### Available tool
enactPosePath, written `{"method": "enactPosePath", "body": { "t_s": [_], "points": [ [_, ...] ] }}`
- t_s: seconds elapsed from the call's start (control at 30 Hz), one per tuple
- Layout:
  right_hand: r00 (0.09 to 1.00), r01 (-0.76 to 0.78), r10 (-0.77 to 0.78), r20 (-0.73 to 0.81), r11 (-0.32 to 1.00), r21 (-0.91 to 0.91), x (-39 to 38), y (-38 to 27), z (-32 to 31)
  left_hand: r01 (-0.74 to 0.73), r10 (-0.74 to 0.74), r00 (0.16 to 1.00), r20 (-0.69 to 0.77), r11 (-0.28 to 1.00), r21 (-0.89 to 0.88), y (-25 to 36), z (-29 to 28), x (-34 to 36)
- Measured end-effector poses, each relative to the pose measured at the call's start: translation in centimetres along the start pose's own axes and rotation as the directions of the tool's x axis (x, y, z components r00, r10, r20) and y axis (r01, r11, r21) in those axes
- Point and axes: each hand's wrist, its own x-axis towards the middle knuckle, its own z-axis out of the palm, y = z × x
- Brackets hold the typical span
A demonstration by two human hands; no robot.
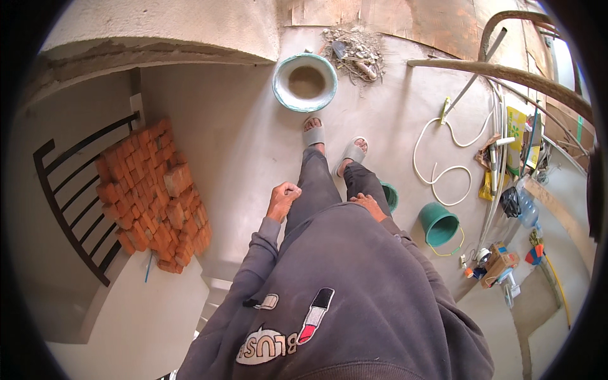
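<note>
trousers [312,180]: charcoal | sweatshirt [380,285]: charcoal | lipstick patch [315,315]: black, white, red | bricks [149,190]: orange | bucket [433,220]: green | sandals [313,136]: grey

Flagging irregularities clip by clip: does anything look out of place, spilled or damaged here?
Mildly odd: rubble lies in a loose, uncontained heap on the floor beside the basin, and a white cord sprawls in uneven loops instead of being neatly coiled.

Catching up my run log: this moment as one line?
left hand: curled, no object visible; right hand: at trousers; basin: beyond sandals, murky liquid inside; bricks: piled left; buckets: right
</note>
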Motion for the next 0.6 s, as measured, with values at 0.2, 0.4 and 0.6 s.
{"method": "enactPosePath", "body": {
  "t_s": [0.2,0.4,0.6],
  "points": [
    [0.995,0.09,-0.091,-0.037,0.995,-0.032,-0.3,-1.2,-4.4,0.012,-0.007,0.995,0.104,0.999,-0.049,1.3,-1.5,0.5],
    [0.977,0.084,-0.058,-0.207,0.99,0.117,-3.7,-3.2,-10.6,0.039,-0.04,0.974,0.222,0.999,0.007,5.2,-3.3,-1.2],
    [0.967,0.228,-0.197,-0.163,0.952,0.202,-1.9,-1.2,-10.1,0.02,-0.021,0.985,0.169,1.0,0.01,7.3,0.0,-1.2]
  ]
}}
